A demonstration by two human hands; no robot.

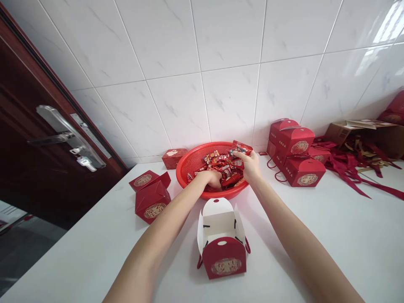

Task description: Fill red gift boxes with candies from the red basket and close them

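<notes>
A red plastic basket (196, 153) holds a heap of wrapped candies (224, 171), mostly in red wrappers. My left hand (215, 179) reaches down into the candies on the near side, and its fingertips are hidden there. Over the basket's right rim, my right hand (251, 165) is closed on a red candy packet (242, 147), holding it above the heap. Between my forearms stands an open red gift box (224, 263), white inside, with its flaps up and a cord at each side. No candies show inside it.
On the left stand a red box with a lifted flap (151, 202) and a small red box (173, 158). Stacked red gift boxes (293, 147), loose red ribbons (347, 168) and a cardboard box (391, 136) are on the right. A tiled wall (176, 105) runs behind; a door (28, 168) is at left.
</notes>
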